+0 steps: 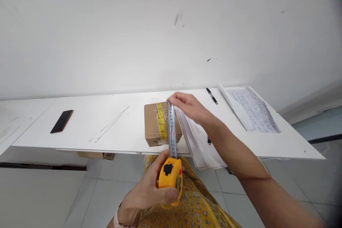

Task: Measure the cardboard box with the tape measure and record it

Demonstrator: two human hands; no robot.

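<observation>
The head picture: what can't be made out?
All in the head view:
Figures on the tape blade: too small and blurred.
Its tip: hidden by the right hand.
Part of the box: behind the blade.
Writing on the far-right sheet: too small.
Right arm: cut off by the bottom edge.

Office-like room: white desk, written papers, pen, tiled floor.

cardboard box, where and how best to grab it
The cardboard box is probably best gripped across its left and right sides, coming from above: it sits flat with straight edges, and its left side is free. Papers lie close on the right, and the tape blade passes over its top.
</observation>
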